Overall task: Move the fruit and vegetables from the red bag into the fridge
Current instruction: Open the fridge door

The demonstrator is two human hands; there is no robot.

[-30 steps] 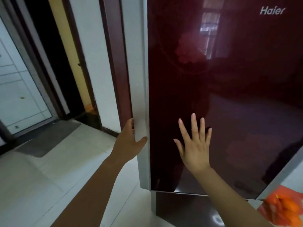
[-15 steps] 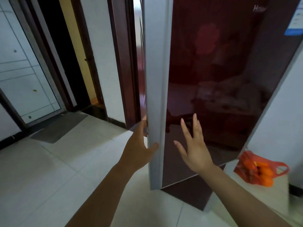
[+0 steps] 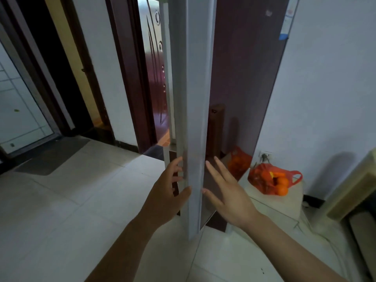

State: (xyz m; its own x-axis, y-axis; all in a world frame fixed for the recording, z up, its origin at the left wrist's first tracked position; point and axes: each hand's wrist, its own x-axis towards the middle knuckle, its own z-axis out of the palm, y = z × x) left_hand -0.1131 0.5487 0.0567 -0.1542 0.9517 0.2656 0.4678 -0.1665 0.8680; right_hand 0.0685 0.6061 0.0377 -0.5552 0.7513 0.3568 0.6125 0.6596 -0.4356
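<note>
The left hand point(image 3: 164, 198) grips the grey edge of the fridge door point(image 3: 193, 98), fingers curled behind it, seemingly to swing it wide; the right hand point(image 3: 230, 196) is spread flat beside its dark front, empty. The red bag point(image 3: 270, 178) of fruit sits by the wall point(image 3: 325, 78) on the right

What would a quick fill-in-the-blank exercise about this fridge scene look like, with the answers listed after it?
The fridge door, gripped at its grey edge by the left hand, stands ____.
The right hand, spread beside the door's dark face, holds ____.
The fruit seen through the red bag is ____ in colour.
Missing words: open; nothing; orange.
</note>
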